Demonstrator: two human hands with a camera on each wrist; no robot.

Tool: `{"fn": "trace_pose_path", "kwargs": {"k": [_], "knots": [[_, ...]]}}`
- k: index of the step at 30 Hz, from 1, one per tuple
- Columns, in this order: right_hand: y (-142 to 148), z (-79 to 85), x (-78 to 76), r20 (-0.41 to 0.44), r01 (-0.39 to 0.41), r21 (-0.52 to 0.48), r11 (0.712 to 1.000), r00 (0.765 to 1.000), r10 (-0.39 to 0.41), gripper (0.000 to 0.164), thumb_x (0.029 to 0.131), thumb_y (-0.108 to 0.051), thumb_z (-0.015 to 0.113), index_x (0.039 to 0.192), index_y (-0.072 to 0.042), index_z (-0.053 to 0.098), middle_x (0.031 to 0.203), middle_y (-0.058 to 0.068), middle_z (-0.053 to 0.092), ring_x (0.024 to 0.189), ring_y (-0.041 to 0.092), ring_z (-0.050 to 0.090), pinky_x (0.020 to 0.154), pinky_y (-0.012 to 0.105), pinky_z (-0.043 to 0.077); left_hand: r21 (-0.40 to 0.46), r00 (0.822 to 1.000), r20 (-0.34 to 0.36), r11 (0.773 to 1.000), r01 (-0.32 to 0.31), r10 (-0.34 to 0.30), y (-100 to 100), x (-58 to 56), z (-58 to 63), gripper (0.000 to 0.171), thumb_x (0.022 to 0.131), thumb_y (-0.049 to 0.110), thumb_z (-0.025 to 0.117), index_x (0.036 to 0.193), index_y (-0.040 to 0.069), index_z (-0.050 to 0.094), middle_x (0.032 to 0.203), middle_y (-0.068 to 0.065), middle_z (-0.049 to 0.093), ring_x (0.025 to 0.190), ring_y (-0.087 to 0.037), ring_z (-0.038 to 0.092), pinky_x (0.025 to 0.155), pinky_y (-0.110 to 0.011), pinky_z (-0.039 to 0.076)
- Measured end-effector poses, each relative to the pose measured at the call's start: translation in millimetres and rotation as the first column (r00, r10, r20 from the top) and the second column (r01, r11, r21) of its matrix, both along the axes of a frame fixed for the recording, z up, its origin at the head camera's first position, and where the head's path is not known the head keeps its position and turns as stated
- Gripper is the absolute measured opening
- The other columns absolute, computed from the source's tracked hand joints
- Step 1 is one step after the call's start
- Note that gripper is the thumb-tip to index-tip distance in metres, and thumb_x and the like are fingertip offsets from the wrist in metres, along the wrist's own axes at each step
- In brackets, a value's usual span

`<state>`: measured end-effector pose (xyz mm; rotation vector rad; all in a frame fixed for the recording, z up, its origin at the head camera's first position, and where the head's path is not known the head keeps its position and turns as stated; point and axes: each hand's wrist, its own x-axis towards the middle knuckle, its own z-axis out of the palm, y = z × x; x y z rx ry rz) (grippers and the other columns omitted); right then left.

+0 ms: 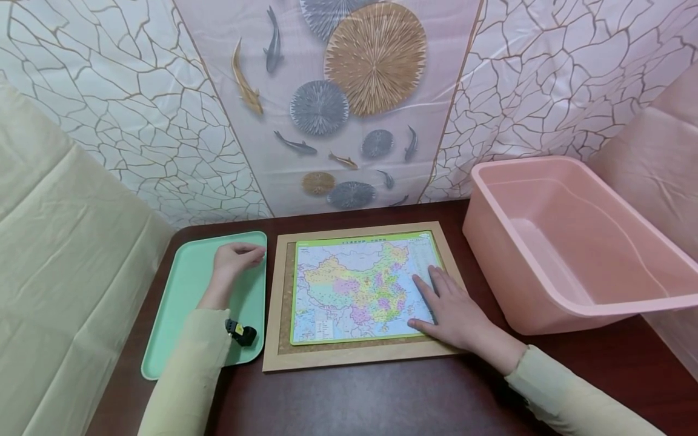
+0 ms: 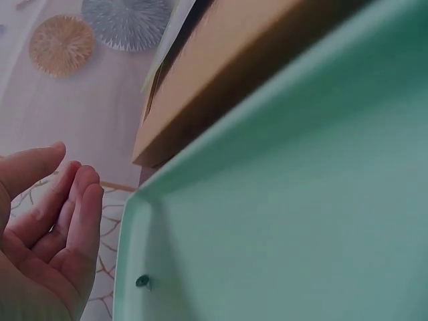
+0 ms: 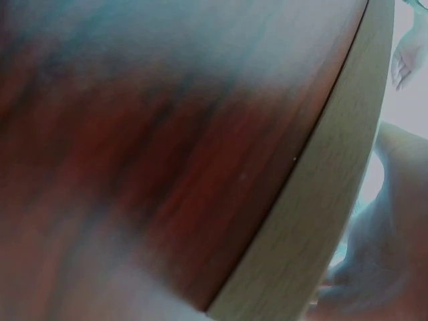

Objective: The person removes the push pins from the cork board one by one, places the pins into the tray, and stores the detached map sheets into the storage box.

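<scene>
At the far left of the frame, a pale beige cloth (image 1: 60,254) hangs in folds. Beside it, left of centre, a mint-green tray (image 1: 185,284) lies on a dark reddish-brown table (image 1: 354,399). The person's left hand (image 1: 233,263) is over the tray's upper part, fingers together and gently bent; the left wrist view shows a gap between thumb and fingertips, with nothing held. That view also shows a small dark object (image 2: 142,281) like a pushpin in a corner of the tray, at the lower left. A black device (image 1: 242,333) with a yellow label is at the left wrist, below a cream sleeve.

In the centre, just right of the tray, lies a light wooden frame (image 1: 271,303) around a brown cork-like panel (image 1: 286,290). A colourful map of China (image 1: 343,284) with a green border lies flat on the panel. From the lower right, the right hand (image 1: 455,312) reaches in, fingers and thumb spread, resting on the map's right edge and gripping nothing.

On the right side, a large pink tub (image 1: 493,254) stands near the frame. Across the top, a backdrop (image 1: 245,121) shows fish, round leaf shapes and a crackle pattern.
</scene>
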<state>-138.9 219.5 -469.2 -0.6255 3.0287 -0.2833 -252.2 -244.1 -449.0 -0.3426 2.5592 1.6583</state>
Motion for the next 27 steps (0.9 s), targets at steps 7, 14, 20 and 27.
{"fn": "trace_pose_path", "kwargs": {"k": [7,14,20,27], "knots": [[0.1,-1.0,2.5,0.002,0.002,0.001,1.0,1.0,-0.002,0.092,0.096,-0.061,0.07,0.163,-0.006,0.04,0.168,0.034,0.031,0.156,0.052,0.031,0.122,0.068,0.036,0.001,1.0,0.026,1.0,-0.005,0.005,12.0,-2.2,-4.1,0.042,0.101,0.025,0.076,0.129,-0.005,0.072,0.108,-0.01,0.08,0.078,0.002,0.071,0.089,-0.027,0.065],[0.1,-0.8,3.8,-0.005,-0.001,0.006,1.0,1.0,0.001,0.092,0.095,-0.061,0.07,0.163,-0.005,0.041,0.167,0.034,0.032,0.156,0.052,0.032,0.122,0.068,0.037,0.032,1.0,0.026,0.999,0.005,-0.006,23.8,-2.8,-5.6,0.042,0.102,0.024,0.074,0.13,-0.007,0.071,0.116,-0.018,0.079,0.081,0.001,0.071,0.093,-0.03,0.065],[0.8,-1.2,1.8,-0.009,0.0,0.004,1.0,1.0,0.0,0.092,0.096,-0.062,0.069,0.163,-0.006,0.04,0.168,0.033,0.031,0.157,0.052,0.031,0.122,0.068,0.037,0.041,1.0,0.009,0.999,0.011,-0.012,30.2,-4.0,-7.4,0.038,0.103,0.021,0.072,0.129,-0.007,0.071,0.12,-0.021,0.076,0.082,0.0,0.071,0.09,-0.028,0.065],[1.1,-1.3,0.2,-0.016,-0.003,0.004,1.0,1.0,0.003,0.092,0.096,-0.062,0.069,0.163,-0.006,0.041,0.168,0.033,0.031,0.156,0.052,0.031,0.122,0.067,0.037,0.064,0.999,0.021,0.997,0.04,-0.042,34.2,-6.8,-9.1,0.04,0.102,0.022,0.072,0.13,-0.008,0.07,0.112,-0.015,0.08,0.082,-0.001,0.073,0.089,-0.027,0.065]]}}
